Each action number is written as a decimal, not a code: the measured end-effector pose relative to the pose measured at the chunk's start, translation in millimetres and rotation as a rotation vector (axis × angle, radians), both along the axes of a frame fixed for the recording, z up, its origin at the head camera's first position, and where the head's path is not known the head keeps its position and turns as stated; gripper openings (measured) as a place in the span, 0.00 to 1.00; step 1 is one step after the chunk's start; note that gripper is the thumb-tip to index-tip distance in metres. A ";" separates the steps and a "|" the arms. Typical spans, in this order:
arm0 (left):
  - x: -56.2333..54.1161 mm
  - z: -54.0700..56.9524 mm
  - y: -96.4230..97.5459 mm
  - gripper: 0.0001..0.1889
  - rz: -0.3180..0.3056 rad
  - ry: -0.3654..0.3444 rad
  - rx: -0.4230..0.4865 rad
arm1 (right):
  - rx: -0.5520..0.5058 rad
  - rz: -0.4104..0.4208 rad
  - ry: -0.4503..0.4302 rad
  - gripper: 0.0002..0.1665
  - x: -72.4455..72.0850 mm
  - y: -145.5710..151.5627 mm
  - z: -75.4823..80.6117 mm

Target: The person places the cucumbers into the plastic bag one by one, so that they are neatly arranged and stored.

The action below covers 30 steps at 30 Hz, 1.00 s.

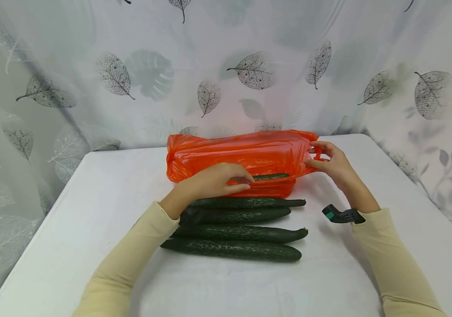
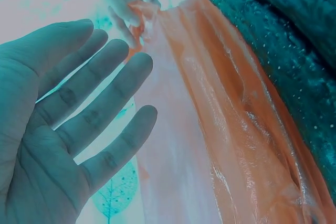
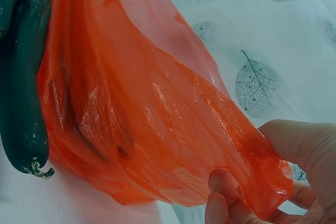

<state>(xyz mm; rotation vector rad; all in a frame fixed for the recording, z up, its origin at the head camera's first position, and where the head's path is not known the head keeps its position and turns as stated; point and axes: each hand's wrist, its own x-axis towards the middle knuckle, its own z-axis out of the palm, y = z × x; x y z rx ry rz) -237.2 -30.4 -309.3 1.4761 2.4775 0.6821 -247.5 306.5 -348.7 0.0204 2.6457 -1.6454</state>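
Left hand (image 1: 222,178), fingers loosely extended and gripping nothing, is over the near side of the red bag (image 1: 218,154) at the centre of the head view; the right hand (image 1: 330,165) pinches the bag's right end. Four cucumbers (image 1: 237,234) lie just below the bag in that frame, long axes running left to right alongside it, nearer the left hand; another cucumber (image 1: 273,176) shows at the bag's opening, right of the left fingertips.

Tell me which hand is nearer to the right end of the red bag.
Right: the right hand grips the right end of the red bag, while the left hand is farther left, near the middle of its front, holding nothing.
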 end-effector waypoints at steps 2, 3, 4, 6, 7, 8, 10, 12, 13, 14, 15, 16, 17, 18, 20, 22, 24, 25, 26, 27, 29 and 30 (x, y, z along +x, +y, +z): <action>3.9 -0.1 -1.3 0.15 -0.001 0.008 -0.007 | 0.000 0.001 -0.001 0.42 0.0 -0.7 -0.3; 6.0 -0.6 -2.1 0.15 -0.003 0.012 -0.012 | 0.001 0.003 -0.001 0.42 0.1 -1.0 -0.3; 7.8 -1.3 -2.8 0.15 -0.006 0.015 -0.016 | 0.000 0.004 -0.001 0.42 0.3 -1.4 -0.2; 11.7 -2.8 -4.0 0.14 -0.014 0.012 -0.019 | 0.005 0.004 0.002 0.42 1.1 -2.0 0.3; 13.6 -3.7 -4.7 0.14 -0.018 0.009 -0.021 | 0.007 0.003 0.003 0.42 1.7 -2.3 0.7; 15.2 -4.9 -5.3 0.14 -0.024 0.009 -0.024 | 0.008 0.002 0.005 0.42 2.3 -2.5 1.0; 17.8 -7.6 -6.2 0.13 -0.034 0.006 -0.029 | 0.013 -0.002 0.006 0.42 3.3 -2.4 1.5; 19.7 -10.8 -7.0 0.13 -0.042 0.012 -0.042 | 0.016 -0.005 0.006 0.42 3.8 -2.4 1.8; 20.3 -12.6 -7.4 0.13 -0.045 0.017 -0.049 | 0.016 -0.004 0.004 0.42 3.7 -2.3 1.6; 20.9 -14.5 -7.8 0.13 -0.048 0.019 -0.057 | 0.015 -0.003 0.004 0.42 3.5 -2.3 1.4; 21.4 -16.2 -8.3 0.13 -0.049 0.017 -0.064 | 0.014 -0.001 0.002 0.42 3.0 -2.2 1.1; 21.9 -17.9 -8.8 0.13 -0.050 0.016 -0.072 | 0.012 0.001 0.001 0.42 2.6 -2.1 0.8; 22.3 -19.6 -9.3 0.13 -0.050 0.014 -0.080 | 0.009 0.001 -0.001 0.43 2.0 -1.9 0.3; 22.7 -21.0 -10.2 0.13 -0.049 0.012 -0.086 | 0.008 0.001 -0.002 0.42 1.4 -1.6 -0.3; 23.3 -24.4 -12.1 0.13 -0.047 0.008 -0.095 | 0.008 0.000 -0.004 0.42 0.7 -1.5 -0.9; 24.2 -27.2 -14.6 0.13 -0.039 0.005 -0.105 | 0.007 -0.001 -0.003 0.42 0.4 -1.3 -1.3; 25.3 -29.5 -17.0 0.13 -0.030 0.004 -0.117 | 0.012 -0.003 -0.002 0.42 0.3 -1.1 -1.4; 25.9 -30.7 -18.0 0.13 -0.024 0.001 -0.122 | 0.013 -0.003 -0.002 0.42 0.5 -1.1 -1.1; 26.6 -31.5 -19.0 0.13 -0.016 0.001 -0.130 | 0.013 -0.003 -0.002 0.42 0.6 -1.0 -1.0; 27.9 -31.9 -19.9 0.13 -0.006 0.003 -0.140 | 0.013 -0.002 -0.001 0.42 0.5 -0.9 -0.9; 30.7 -33.3 -21.7 0.13 0.021 0.023 -0.177 | 0.015 -0.002 0.000 0.42 0.6 -0.8 -0.6; 32.4 -33.7 -22.5 0.14 0.034 0.036 -0.198 | 0.014 -0.002 0.001 0.42 0.6 -0.7 -0.5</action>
